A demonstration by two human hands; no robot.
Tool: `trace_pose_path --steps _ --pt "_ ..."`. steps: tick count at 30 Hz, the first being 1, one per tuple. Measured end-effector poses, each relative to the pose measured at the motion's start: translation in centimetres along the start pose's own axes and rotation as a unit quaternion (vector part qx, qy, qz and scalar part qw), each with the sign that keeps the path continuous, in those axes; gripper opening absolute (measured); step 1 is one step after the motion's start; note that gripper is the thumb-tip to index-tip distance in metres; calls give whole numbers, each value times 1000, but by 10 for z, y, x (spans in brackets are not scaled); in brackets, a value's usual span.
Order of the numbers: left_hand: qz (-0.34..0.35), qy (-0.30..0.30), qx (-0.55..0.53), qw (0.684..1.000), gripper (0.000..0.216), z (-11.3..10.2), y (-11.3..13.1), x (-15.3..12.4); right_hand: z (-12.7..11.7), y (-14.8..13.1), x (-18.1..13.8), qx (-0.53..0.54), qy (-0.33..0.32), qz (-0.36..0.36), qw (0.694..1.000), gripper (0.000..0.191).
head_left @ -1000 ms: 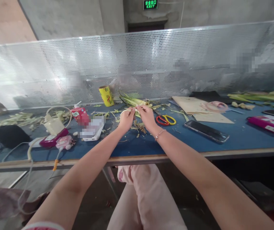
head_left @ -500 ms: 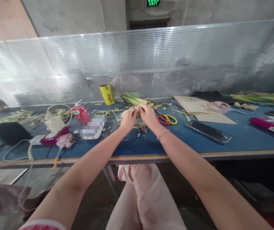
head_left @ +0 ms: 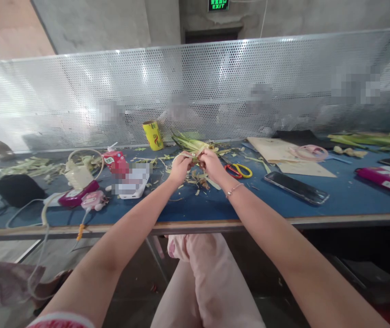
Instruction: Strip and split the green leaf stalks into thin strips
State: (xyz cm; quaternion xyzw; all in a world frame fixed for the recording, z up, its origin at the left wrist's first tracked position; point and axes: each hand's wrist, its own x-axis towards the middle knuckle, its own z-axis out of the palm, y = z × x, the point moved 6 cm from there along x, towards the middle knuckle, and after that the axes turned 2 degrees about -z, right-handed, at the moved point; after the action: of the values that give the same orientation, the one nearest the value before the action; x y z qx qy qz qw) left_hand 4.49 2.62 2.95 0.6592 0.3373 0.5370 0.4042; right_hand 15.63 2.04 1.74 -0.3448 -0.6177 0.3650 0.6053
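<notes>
Over the middle of the blue table (head_left: 198,207), my left hand (head_left: 180,167) and my right hand (head_left: 211,164) meet, both pinched on a thin pale leaf strip (head_left: 188,155) that curves between them. The fingers of both hands are closed around it. Just beyond the hands lies a bundle of green leaves (head_left: 189,143). Leaf scraps (head_left: 198,180) are scattered on the table beneath my hands. A thin bracelet circles my right wrist.
Red-and-yellow scissors (head_left: 237,170) lie right of my hands, then a black phone (head_left: 296,187), brown card sheets (head_left: 283,152) and a pink box (head_left: 384,177). On the left are a yellow cylinder (head_left: 152,135), a red carton (head_left: 114,161), a white box (head_left: 131,182) and chargers with cables (head_left: 75,191). A perforated metal screen (head_left: 195,86) backs the table.
My hands have drawn closer together and shifted slightly; the fingers keep working the leaf strip. Nothing else on the table has moved.
</notes>
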Motion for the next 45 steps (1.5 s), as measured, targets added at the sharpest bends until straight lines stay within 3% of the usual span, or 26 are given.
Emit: trace_pose_path --steps 3,8,22,34,40,45 --pt "-31 -43 -67 996 16 1 -5 5 -2 -2 -1 32 18 -4 999 10" --pt "-24 -63 -69 995 17 -2 -1 5 -2 -4 -2 40 -8 11 999 21" --pt "-46 -58 -113 991 11 -7 1 4 -1 -15 -6 34 -50 14 998 17" --pt "-43 -80 -110 990 14 -4 0 3 -7 -13 -7 -22 -31 29 999 22" --pt "-39 -88 -102 990 14 -3 -2 3 -5 -13 -7 14 -23 18 999 18" --pt "8 -75 -22 997 33 -3 -4 6 -7 -4 -5 -12 26 33 999 30"
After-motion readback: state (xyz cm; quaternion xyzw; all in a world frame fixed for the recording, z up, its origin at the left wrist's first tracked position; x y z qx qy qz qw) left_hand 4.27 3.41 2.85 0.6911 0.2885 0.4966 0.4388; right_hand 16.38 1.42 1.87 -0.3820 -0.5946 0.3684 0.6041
